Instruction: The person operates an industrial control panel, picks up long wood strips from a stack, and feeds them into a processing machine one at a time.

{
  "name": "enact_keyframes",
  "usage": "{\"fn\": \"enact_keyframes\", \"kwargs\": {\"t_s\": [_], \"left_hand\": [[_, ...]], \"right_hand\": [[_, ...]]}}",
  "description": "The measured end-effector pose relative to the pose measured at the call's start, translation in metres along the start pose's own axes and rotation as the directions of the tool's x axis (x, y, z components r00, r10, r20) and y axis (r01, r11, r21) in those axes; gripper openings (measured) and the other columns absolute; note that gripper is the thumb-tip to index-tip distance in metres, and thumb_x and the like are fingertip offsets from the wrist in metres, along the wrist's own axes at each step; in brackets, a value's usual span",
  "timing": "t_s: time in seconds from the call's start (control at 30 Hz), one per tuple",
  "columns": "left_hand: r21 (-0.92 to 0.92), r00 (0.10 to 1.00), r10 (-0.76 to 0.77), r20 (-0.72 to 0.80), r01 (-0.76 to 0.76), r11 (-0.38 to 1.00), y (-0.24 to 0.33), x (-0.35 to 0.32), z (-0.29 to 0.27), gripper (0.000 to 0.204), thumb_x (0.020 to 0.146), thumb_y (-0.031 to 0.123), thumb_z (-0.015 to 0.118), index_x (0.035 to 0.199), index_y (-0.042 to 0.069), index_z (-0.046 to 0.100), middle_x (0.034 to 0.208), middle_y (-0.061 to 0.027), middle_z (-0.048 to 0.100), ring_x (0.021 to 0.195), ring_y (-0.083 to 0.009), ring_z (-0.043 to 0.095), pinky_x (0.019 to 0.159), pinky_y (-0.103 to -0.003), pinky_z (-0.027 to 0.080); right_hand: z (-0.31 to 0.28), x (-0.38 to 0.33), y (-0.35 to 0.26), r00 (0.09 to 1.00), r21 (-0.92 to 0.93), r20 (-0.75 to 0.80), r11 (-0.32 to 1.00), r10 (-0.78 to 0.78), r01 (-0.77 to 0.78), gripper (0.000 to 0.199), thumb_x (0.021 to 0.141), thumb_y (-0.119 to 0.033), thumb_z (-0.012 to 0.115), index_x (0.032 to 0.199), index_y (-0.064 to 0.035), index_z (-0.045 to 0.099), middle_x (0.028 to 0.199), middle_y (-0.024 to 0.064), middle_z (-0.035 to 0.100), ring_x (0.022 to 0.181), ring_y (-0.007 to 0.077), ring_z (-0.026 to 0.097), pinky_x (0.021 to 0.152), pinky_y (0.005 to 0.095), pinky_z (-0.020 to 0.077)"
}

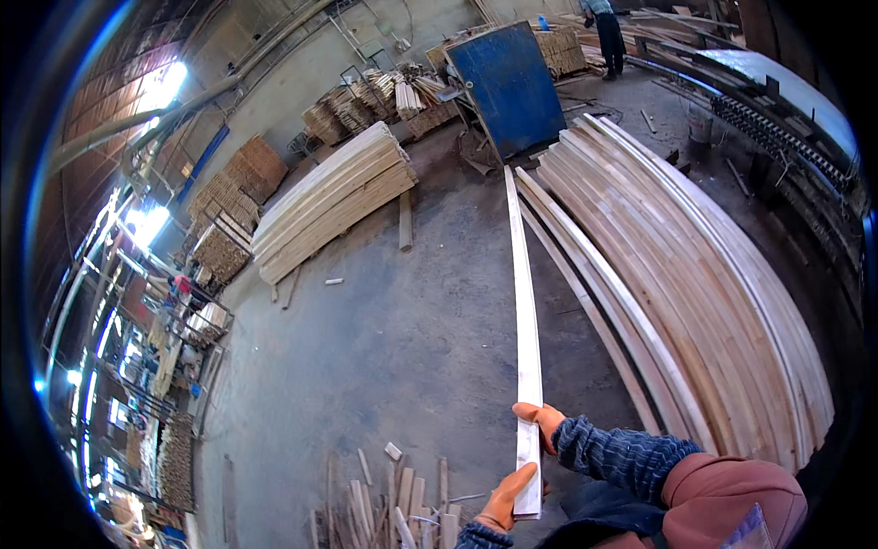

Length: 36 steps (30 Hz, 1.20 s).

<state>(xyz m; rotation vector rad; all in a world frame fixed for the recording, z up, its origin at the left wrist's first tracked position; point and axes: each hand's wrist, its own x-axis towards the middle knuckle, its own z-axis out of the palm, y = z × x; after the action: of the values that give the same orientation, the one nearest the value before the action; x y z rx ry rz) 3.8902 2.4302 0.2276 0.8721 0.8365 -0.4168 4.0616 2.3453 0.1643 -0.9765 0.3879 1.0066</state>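
Observation:
A long, narrow, pale wooden board [523, 302] stretches away from me, its far end near the blue panel. Close to its near end, my left hand [505, 499] in an orange glove is closed on the left edge, thumb lying on top. Farther up the board, my right hand [541, 421], also gloved in orange, grips it from the right side with the thumb across its face. The fingers under the board are hidden. To its right lies a wide stack of long boards [677, 274], with a few separate strips along the stack's left side.
Short wood offcuts [398, 503] lie in a heap at the lower left of my hands. A blue panel [508, 87] stands beyond the boards. Another lumber stack [334, 206] sits far left. A roller machine [777, 128] runs along the right. A person [605, 37] stands at the back.

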Motion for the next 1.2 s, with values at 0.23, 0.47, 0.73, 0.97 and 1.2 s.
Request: {"fn": "enact_keyframes", "kwargs": {"t_s": [0.23,0.47,0.73,0.97,1.2], "left_hand": [[0.777,0.972,0.161,-0.174,0.035,0.628,0.153,-0.075,-0.032,0.043,0.101,0.002,0.049,0.143,0.0,0.057,0.146,-0.0134,0.059,0.138,-0.0244,0.052,0.118,-0.037,0.039],[-0.32,0.96,-0.029,-0.277,-0.064,0.945,0.19,-0.082,-0.128,0.048,0.106,0.035,0.053,0.137,-0.001,0.057,0.129,-0.0148,0.068,0.12,-0.0285,0.064,0.107,-0.044,0.05],[0.205,0.64,0.596,-0.484,-0.579,0.789,0.372,0.049,-0.188,0.063,0.101,0.041,0.061,0.144,-0.001,0.043,0.136,-0.0195,0.058,0.125,-0.0321,0.058,0.111,-0.044,0.045],[0.297,0.081,0.679,-0.73,-0.856,0.422,0.585,0.226,-0.218,0.077,0.101,0.046,0.062,0.15,-0.002,0.029,0.141,-0.0233,0.05,0.128,-0.0369,0.055,0.117,-0.047,0.039],[0.115,-0.005,0.656,-0.755,-0.986,0.125,0.772,0.247,-0.3,0.064,0.104,0.05,0.054,0.142,-0.001,0.043,0.147,-0.0184,0.048,0.134,-0.0305,0.051,0.115,-0.039,0.04]], "right_hand": [[0.098,0.107,-0.07,0.978,0.163,0.095,0.966,0.187,-0.201,0.049,0.092,-0.037,0.075,0.128,-0.0111,0.057,0.111,0.0132,0.068,0.099,0.0312,0.069,0.088,0.0522,0.0574],[0.167,0.313,-0.245,0.991,0.177,0.005,0.975,0.135,-0.134,0.07,0.089,-0.043,0.077,0.135,0.004,0.052,0.109,0.0237,0.066,0.097,0.0374,0.068,0.083,0.0577,0.0577],[0.385,0.399,-0.214,0.989,0.386,0.12,0.914,0.082,-0.123,0.061,0.082,-0.026,0.083,0.128,-0.0002,0.054,0.109,0.0192,0.066,0.089,0.0378,0.069,0.071,0.0533,0.061],[0.525,0.431,-0.247,0.891,0.335,0.344,0.848,0.296,-0.41,0.055,0.089,-0.024,0.079,0.132,-0.0028,0.052,0.112,0.0199,0.068,0.103,0.0349,0.069,0.085,0.0514,0.0595],[0.577,0.555,-0.325,0.711,-0.036,0.612,0.91,0.347,-0.414,0.057,0.097,-0.045,0.07,0.138,-0.0079,0.056,0.127,0.009,0.066,0.123,0.0248,0.062,0.101,0.0358,0.0546]]}}
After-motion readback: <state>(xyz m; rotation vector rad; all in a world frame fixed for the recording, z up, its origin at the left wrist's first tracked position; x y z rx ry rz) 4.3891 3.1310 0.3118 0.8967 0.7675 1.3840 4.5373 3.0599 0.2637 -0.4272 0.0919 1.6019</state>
